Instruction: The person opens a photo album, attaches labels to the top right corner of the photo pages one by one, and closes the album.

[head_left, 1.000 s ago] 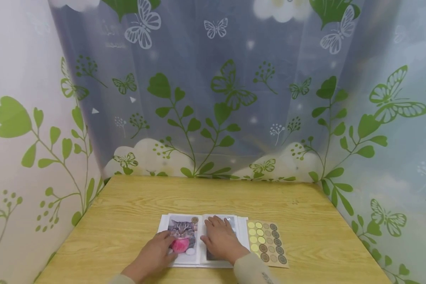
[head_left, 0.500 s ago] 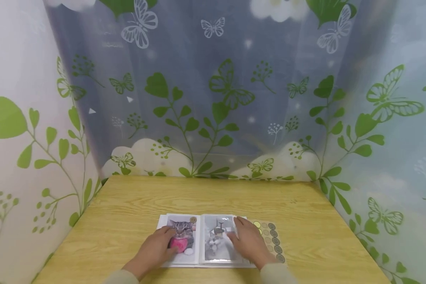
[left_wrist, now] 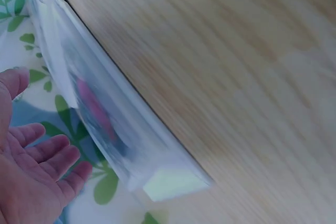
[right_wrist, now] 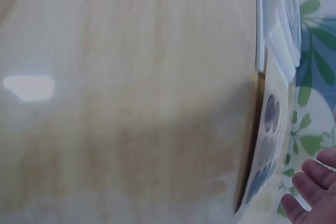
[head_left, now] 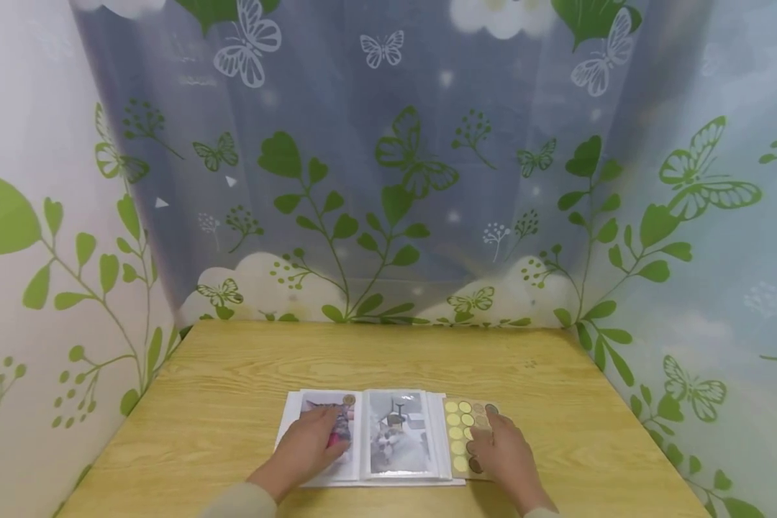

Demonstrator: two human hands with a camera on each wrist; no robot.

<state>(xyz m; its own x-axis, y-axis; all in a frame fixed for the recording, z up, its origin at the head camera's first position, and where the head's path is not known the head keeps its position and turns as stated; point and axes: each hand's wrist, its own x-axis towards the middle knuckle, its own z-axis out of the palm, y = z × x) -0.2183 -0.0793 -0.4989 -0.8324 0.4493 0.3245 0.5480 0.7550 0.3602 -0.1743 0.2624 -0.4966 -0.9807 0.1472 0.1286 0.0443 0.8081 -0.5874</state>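
A white photo album [head_left: 438, 439] lies spread on the table. Its left page carries a tabby cat picture with a pink patch [head_left: 342, 429] and a small round brown sticker [head_left: 349, 399] in the corner. The facing page holds a greyish photo [head_left: 398, 439] in a glossy sleeve. My left hand [head_left: 303, 450] is over the cat page, covering part of it; the left wrist view shows its fingers [left_wrist: 65, 161] relaxed and holding nothing. Over the right part of a sheet of round stickers [head_left: 456, 433] is my right hand [head_left: 508, 457], fingers loosely extended, hiding several brown and dark circles.
The sticker sheet lies against the album's right side, its near edge slightly raised in the right wrist view. Wood-grain table [head_left: 375, 352] extends behind and to both sides. Patterned curtains [head_left: 337, 165] with leaves and butterflies enclose the back and sides.
My right hand has moved right, off the album's right page and onto the sticker sheet, uncovering the grey photo. My left hand has shifted slightly right over the cat picture.
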